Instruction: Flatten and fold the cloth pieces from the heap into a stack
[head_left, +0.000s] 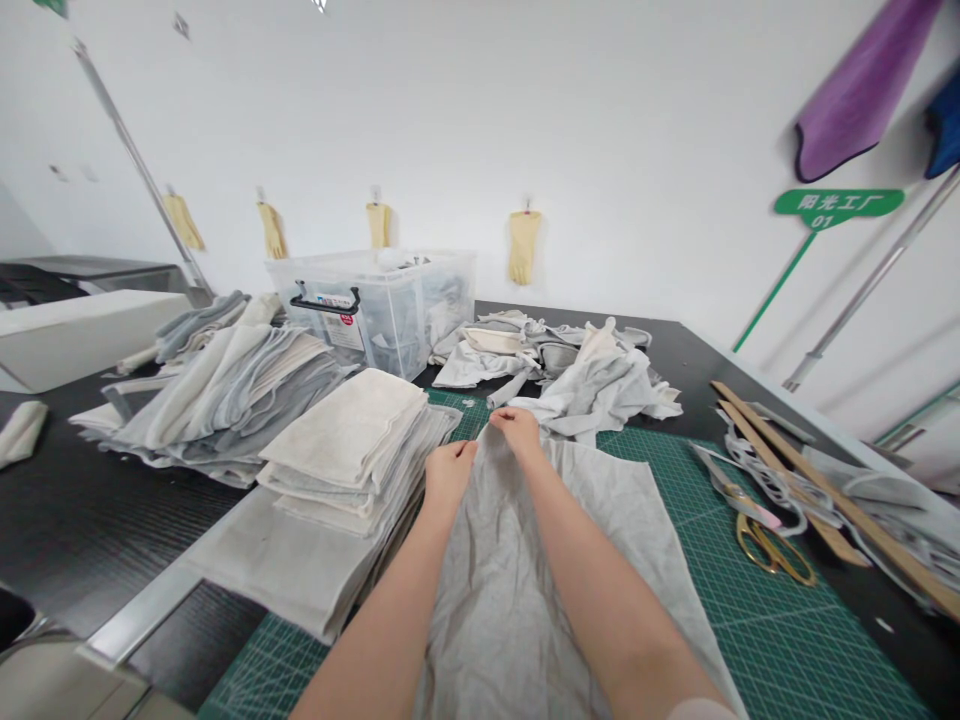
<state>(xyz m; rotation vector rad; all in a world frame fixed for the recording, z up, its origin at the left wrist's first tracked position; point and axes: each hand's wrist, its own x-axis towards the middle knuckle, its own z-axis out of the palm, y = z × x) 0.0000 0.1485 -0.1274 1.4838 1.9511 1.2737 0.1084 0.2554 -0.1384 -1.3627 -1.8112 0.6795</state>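
A light grey piece of fabric lies spread over the green cutting mat, its lower part wrinkled. My left hand pinches the far left edge of this cloth between thumb and fingers. Just right of it and slightly farther away, my right hand is closed on the same edge, with the cloth drawn up between the two hands. Close beside my left hand stands a stack of folded cream and grey cloths.
Left lies a heap of grey cloths, with a clear plastic bin behind. Crumpled scraps sit beyond my hands. Gold-handled scissors and wooden strips lie right. Yellow gloves hang on the wall.
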